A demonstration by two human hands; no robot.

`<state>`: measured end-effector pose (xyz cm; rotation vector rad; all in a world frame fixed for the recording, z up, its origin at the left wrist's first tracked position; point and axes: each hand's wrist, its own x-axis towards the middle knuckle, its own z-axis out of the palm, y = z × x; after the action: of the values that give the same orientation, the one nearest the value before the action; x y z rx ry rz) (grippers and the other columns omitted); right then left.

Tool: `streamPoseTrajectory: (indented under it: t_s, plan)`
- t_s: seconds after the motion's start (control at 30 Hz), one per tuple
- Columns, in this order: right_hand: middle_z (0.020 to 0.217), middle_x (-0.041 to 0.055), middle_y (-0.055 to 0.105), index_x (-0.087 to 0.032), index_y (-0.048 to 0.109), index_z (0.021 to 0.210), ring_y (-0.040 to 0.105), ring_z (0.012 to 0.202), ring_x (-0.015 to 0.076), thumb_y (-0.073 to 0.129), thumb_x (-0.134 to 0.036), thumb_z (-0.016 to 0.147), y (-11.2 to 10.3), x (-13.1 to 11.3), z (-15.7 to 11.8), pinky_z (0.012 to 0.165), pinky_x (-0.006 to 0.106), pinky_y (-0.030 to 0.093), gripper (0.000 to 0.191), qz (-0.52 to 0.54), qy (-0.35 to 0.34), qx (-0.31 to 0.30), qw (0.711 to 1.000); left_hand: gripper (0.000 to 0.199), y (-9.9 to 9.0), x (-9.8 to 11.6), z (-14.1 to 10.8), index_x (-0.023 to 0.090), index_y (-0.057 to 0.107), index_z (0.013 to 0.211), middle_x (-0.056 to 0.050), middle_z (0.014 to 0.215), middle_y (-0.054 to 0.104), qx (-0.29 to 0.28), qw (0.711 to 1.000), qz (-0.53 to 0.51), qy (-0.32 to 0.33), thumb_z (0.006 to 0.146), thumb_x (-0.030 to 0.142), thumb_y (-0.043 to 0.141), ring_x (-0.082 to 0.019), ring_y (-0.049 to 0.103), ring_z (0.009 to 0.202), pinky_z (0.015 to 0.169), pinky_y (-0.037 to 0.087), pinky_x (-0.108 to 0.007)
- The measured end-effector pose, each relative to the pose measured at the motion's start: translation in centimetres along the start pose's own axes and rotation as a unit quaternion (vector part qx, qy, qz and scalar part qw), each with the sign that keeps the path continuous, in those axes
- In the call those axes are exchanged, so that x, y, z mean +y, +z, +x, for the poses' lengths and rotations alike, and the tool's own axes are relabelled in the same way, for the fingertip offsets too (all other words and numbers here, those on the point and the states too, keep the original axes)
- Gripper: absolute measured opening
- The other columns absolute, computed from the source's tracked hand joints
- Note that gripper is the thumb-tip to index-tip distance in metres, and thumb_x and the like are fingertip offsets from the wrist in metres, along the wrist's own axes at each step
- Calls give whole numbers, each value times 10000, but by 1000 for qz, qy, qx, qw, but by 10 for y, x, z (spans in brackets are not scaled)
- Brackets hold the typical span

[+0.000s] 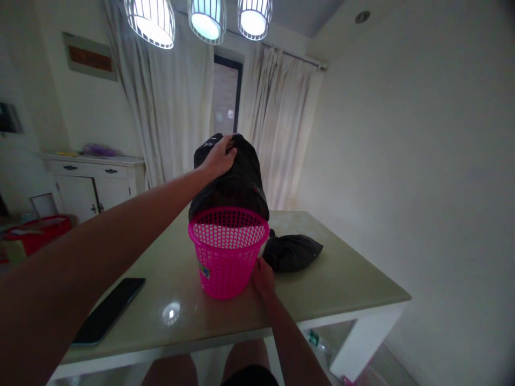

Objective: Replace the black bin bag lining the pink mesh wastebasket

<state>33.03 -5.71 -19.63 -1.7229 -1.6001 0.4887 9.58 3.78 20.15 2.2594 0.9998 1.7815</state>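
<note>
A pink perforated basket point(227, 273) stands upright on the table. Above its rear rim a black plastic bag point(245, 171) is raised, its lower edge meeting the back of the rim. My left hand point(221, 155) grips the top of that bag with its fingers closed. Low on the basket's right side, my right hand point(263, 276) rests against the wall with its fingers curled; what they hold, if anything, is hidden. Just right of the basket lies a knotted, filled black bag point(293, 253).
The pale glossy table point(341, 284) also bears a dark phone point(110, 311) at the front left. Three lamps point(206, 24) hang overhead. A white cabinet point(92, 182) stands at the back left, and a plain wall rises on the right.
</note>
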Motion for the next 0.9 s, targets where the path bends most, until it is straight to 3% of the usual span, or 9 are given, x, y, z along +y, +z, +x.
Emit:
streamPoseTrajectory:
  t_s: [0.13,0.23,0.37,0.47,0.57,0.73,0.83,0.9]
  plan:
    - [1228,133,834,-212,756,1202,792,1158,265,438,-330,1166,0,-1,0,911,293,501,341,-4,5,-8,1000,770,-14,-21,-1,129,451,1696,-192,1731,542,42,997,64,-16,958,144,672,-308,482,1646,1426,307,-471]
    - [1269,144,828,-206,757,1232,786,1204,279,448,-326,1164,0,-2,0,946,305,509,339,-13,17,-8,1000,748,-41,-32,-16,70,425,1700,-220,1769,481,93,981,167,-33,985,159,629,-352,404,1680,1449,234,-510]
    - [1328,144,820,-211,747,1277,778,1259,273,455,-290,1152,0,-3,0,1004,310,518,327,-13,12,-11,1000,671,-84,-52,-54,39,325,1736,-213,1737,497,150,948,280,-20,1105,219,467,-376,403,1647,1418,240,-583]
    - [1309,146,825,-210,746,1253,782,1243,278,445,-293,1150,0,-3,1,1008,321,525,329,-16,6,-10,1000,610,-101,-74,-92,64,384,1709,-181,1680,558,123,942,311,-7,1133,264,404,-359,473,1588,1391,292,-581]
    - [1282,152,829,-209,747,1235,784,1224,286,434,-304,1144,3,-1,1,1017,335,531,340,-26,0,-1,1000,597,-95,-97,-132,12,505,1609,-253,1581,642,90,939,328,-48,1080,266,397,-386,583,1496,1312,419,-573]
    - [1268,125,825,-263,748,1305,774,1198,301,412,-299,1110,5,3,-4,1064,403,572,390,-11,-46,36,998,532,-66,-127,-195,104,669,1432,-229,1421,767,15,939,311,-146,1054,355,391,-382,728,1319,1179,544,-534]
    - [1265,129,805,-313,760,1311,729,1233,343,416,-340,1104,-12,-1,0,1117,485,567,402,-48,-103,119,986,517,-61,-140,-220,137,691,1431,-201,1373,804,-33,931,310,-191,1046,362,429,-376,759,1283,1135,574,-505]
    - [1366,173,761,-252,745,1378,684,1321,360,446,-357,1106,-35,-5,9,1174,513,526,417,-106,-100,183,972,521,-62,-143,-228,167,680,1473,-166,1343,828,-71,920,303,-237,1017,321,480,-365,781,1261,1100,596,-480]
